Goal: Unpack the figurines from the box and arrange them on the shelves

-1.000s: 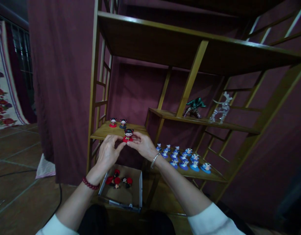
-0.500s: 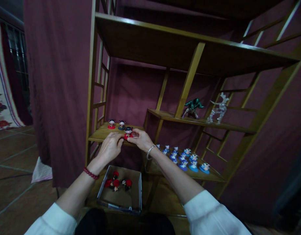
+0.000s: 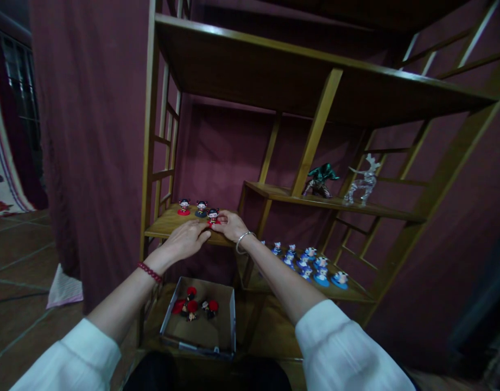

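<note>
A black-haired doll figurine (image 3: 213, 216) on a red base is at the front of the left shelf (image 3: 162, 227). My right hand (image 3: 232, 225) pinches it from the right side. From the left, my left hand (image 3: 188, 239) has its fingertips closed in at the red base, which they partly hide. Two similar figurines stand behind and to the left: one on a red base (image 3: 184, 207) and another on a dark base (image 3: 201, 209). Below my wrists, an open cardboard box (image 3: 207, 335) holds several more red and black figurines (image 3: 191, 307) lying loose.
Several blue and white figurines (image 3: 321, 274) stand on the lower right shelf (image 3: 351, 293). Above them, a dark green figure (image 3: 321, 179) and a clear deer figure (image 3: 362, 182) occupy a raised shelf. A wooden upright (image 3: 317, 133) and slatted sides frame the compartments.
The held figurine has gone slightly back and down onto the shelf, nearer the dark-based one. Both hands moved with it, and the view shifted slightly.
</note>
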{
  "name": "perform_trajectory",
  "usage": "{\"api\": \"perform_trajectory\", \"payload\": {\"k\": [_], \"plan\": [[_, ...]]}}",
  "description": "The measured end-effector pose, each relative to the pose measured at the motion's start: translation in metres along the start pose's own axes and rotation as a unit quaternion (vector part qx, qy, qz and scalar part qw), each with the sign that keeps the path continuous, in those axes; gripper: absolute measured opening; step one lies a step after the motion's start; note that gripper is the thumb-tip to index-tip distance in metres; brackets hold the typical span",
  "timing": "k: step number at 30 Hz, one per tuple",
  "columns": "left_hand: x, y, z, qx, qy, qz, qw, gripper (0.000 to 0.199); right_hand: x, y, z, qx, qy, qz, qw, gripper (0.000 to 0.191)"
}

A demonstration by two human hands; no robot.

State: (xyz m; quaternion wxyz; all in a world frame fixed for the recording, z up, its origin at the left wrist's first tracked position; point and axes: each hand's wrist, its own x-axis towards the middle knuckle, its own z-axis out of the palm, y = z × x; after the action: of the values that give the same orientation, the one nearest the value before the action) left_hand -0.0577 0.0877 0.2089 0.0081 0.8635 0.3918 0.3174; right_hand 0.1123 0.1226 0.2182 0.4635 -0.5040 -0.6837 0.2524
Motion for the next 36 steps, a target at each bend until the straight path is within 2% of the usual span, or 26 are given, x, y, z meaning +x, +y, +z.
{"api": "perform_trajectory", "payload": {"k": [4,11,16,22,30,36], "plan": [[0.006,-0.002,-0.001,0.011,-0.039,0.016,0.999,0.048,0.01,0.008,0.001,-0.001,0.007,0.01,1.0,0.037],[0.019,-0.009,0.003,-0.005,-0.074,0.016,0.997,0.047,0.022,0.012,0.001,-0.02,0.022,0.038,0.999,0.046],[0.028,-0.01,0.003,-0.008,-0.111,-0.005,0.994,0.052,0.031,0.02,-0.003,-0.119,0.057,0.035,0.991,0.043],[0.038,-0.015,0.009,0.011,-0.13,-0.021,0.991,0.06,0.039,0.023,-0.003,-0.174,0.083,0.045,0.98,0.042],[0.047,-0.025,0.016,0.044,-0.147,-0.04,0.987,0.071,0.048,0.02,0.0,-0.215,0.085,0.057,0.971,0.037],[0.049,-0.024,0.016,0.075,-0.166,-0.034,0.983,0.072,0.048,0.014,-0.001,-0.254,0.083,0.077,0.96,0.036]]}}
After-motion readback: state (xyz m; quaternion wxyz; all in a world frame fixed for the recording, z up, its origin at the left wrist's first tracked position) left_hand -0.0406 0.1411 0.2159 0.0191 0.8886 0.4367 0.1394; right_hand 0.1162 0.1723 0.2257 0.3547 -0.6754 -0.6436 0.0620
